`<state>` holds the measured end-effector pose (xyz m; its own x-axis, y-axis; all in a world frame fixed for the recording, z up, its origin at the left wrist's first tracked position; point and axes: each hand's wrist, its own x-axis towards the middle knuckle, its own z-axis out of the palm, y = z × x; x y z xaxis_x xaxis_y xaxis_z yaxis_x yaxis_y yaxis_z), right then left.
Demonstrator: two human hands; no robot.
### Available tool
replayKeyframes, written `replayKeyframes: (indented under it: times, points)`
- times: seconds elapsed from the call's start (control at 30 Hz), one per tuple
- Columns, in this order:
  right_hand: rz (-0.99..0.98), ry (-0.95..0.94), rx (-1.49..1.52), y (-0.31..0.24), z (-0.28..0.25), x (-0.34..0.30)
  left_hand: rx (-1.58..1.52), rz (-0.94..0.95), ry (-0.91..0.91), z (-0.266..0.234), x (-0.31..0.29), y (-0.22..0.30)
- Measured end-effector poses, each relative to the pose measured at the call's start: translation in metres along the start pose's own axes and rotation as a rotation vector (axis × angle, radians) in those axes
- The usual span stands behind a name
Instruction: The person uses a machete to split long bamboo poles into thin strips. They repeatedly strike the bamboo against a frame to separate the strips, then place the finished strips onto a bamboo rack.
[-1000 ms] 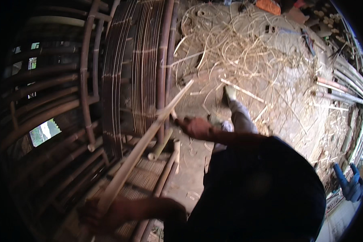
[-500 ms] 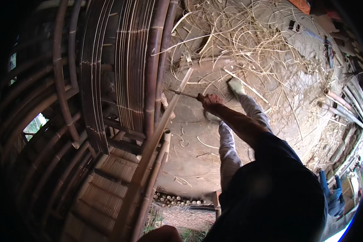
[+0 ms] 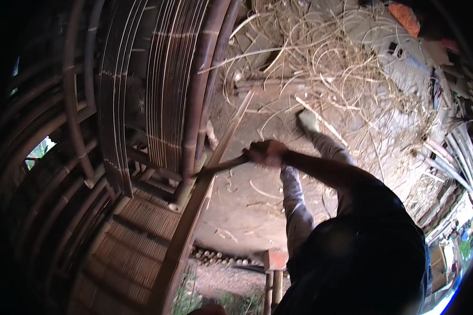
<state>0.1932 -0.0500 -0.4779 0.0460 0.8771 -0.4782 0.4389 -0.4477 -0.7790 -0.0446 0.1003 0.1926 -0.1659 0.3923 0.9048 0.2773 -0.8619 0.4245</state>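
My right hand (image 3: 267, 153) is closed round the handle of a long-bladed knife (image 3: 225, 166). The blade points left and lies across a long bamboo strip (image 3: 186, 223), which slants from the lower left up to a pale, narrow far end. At the bottom edge a small rounded patch of skin shows, likely part of my left hand (image 3: 210, 310), close to the strip's near end. Its fingers are out of sight, so I cannot see whether it holds the strip.
Left stands a bamboo frame (image 3: 197, 105) with slats and a slatted bench (image 3: 142, 226). Curled shavings (image 3: 320, 58) litter the ground ahead. My feet (image 3: 308, 121) stand among them. Bamboo poles (image 3: 452, 163) lie far right. A red-topped post (image 3: 275, 260) stands near the lower middle.
My right hand and the knife have come nearer along the strip, and the blade now tilts down to the left. The view has shifted slightly.
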Motion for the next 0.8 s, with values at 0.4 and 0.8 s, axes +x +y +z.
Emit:
replayKeyframes:
  times: [0.4, 0.8]
  points:
    - [0.513, 0.256, -0.402, 0.055, 0.040, 0.025, 0.040, -0.046, -0.005, 0.069, -0.040, 0.001]
    - [-0.218, 0.275, -0.098, -0.096, -0.042, -0.088, 0.216, -0.037, 0.136, -0.004, 0.040, 0.044]
